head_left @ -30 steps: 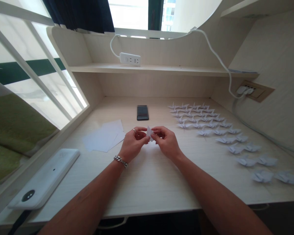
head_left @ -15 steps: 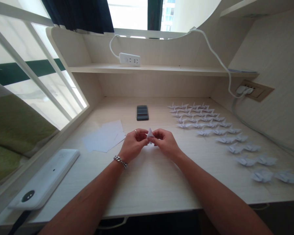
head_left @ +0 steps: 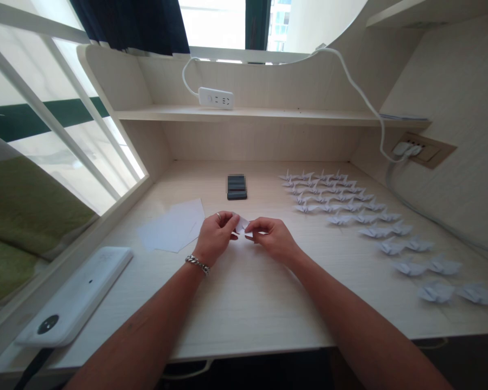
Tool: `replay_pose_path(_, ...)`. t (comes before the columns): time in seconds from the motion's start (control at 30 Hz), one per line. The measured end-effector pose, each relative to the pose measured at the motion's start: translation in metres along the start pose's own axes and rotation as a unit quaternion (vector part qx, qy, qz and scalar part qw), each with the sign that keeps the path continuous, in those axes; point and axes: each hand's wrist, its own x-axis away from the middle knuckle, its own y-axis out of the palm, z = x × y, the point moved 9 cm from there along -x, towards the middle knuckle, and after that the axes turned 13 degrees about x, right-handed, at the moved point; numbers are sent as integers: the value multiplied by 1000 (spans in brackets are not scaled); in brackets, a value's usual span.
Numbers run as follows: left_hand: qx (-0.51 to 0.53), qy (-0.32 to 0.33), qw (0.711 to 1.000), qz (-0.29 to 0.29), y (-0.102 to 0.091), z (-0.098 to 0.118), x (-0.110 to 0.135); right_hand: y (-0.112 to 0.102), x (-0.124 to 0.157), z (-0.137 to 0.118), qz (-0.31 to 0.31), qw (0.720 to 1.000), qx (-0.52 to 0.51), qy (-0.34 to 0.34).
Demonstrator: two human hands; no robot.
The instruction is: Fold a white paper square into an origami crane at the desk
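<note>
Between my two hands, above the middle of the desk, is a small piece of folded white paper. My left hand, with a ring and a chain bracelet, pinches its left side between thumb and fingers. The thumb and forefinger of my right hand close on its right edge. My fingers cover part of the folds. Loose white paper sheets lie overlapping just left of my left hand. Several rows of white paper cranes stand on the right side of the desk.
A dark, blurred rectangular object lies beyond my hands. A long white device with a black cord sits at the left front. On the shelf is a white power strip; its cable runs to a wall socket.
My left hand has shifted slightly left. The folded paper has turned from an upright point to a leftward tilt, and my right fingers have moved to its right edge.
</note>
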Motion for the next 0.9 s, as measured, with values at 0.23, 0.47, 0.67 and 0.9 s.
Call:
replay_pose_path(0.23, -8, 66, 998, 7, -3, 8, -1, 0, 0, 7, -21, 998, 19, 58)
replay_pose_path(0.47, 69, 34, 997, -6, 0, 3, -1, -1, 0, 9, 4, 998, -3, 59)
replay_pose_path(0.67, 77, -19, 997, -24, 6, -5, 1, 1, -1, 9, -1, 999, -14, 43)
replay_pose_path(0.9, 126, -20, 992, 9, 2, -3, 4, 4, -1, 11, -15, 997, -33, 69)
